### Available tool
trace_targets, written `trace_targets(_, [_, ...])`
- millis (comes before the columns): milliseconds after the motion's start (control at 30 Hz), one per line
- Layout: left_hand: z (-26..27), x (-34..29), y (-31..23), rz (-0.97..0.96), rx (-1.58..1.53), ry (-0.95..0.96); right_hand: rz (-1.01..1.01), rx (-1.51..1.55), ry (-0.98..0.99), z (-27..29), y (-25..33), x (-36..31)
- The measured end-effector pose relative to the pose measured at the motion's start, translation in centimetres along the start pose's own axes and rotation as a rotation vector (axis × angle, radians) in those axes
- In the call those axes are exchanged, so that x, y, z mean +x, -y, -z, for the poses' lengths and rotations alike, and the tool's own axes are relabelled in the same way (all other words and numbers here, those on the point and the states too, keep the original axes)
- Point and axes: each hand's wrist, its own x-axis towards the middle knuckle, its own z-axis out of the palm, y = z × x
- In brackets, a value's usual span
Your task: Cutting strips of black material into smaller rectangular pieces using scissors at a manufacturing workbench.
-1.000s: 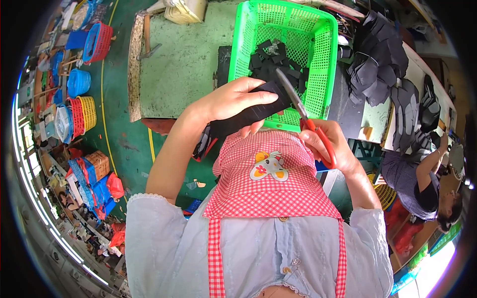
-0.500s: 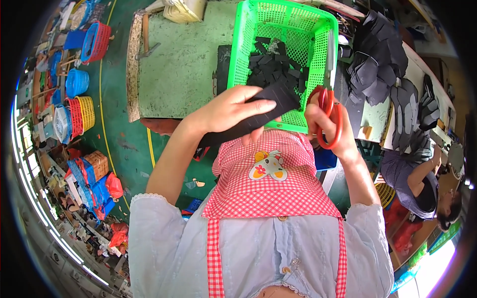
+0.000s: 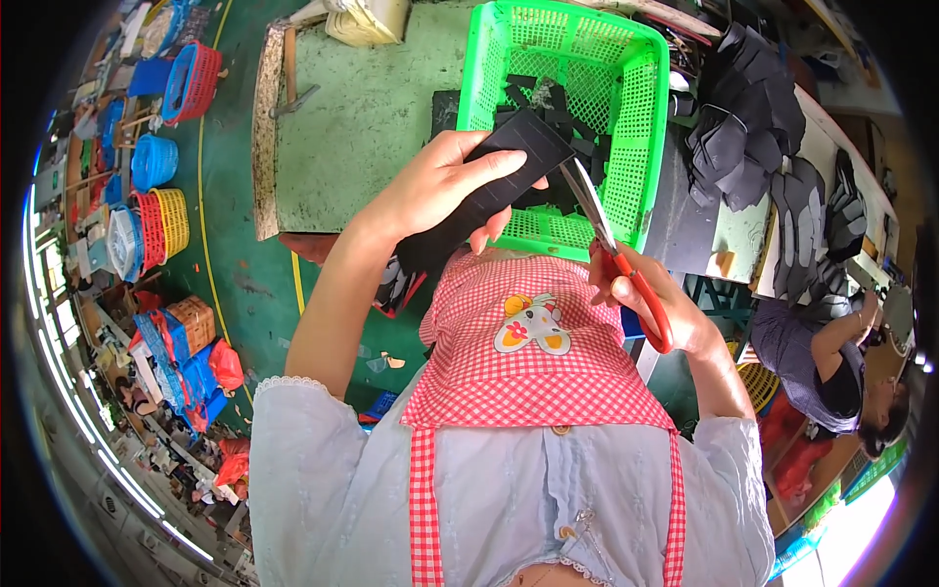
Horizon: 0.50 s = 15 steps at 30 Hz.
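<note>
My left hand is closed on a black strip of sheet material with pale lines across it, thumb on top and fingers beneath. The strip slants up to the right over a green plastic basket. Red-handled scissors are in my right hand, fingers around the handles. Their blades point up and left, with the tips at the strip's right end; whether they touch it I cannot tell. Small black cut pieces lie in the basket, partly hidden by the strip.
The basket stands on a worn green table, where a hammer lies at the left. Black sheet pieces are heaped at the right. A person works farther right. Coloured baskets stand on the floor at left.
The scissors have swung from pointing upward beside the basket's right wall to slanting left at the strip's end. My left hand and the strip have shifted slightly up and left.
</note>
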Motion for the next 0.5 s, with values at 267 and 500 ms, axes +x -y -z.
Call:
trace_targets(267, [-0.8, 0.2, 0.1, 0.026, 0.035, 0.094, -0.025, -0.132, -0.039, -0.3, 0.9, 0.5])
trace_targets(500, [-1.1, 0.3, 0.3, 0.041, 0.011, 0.072, -0.174, -0.084, -0.107, -0.6, 1.9, -0.1])
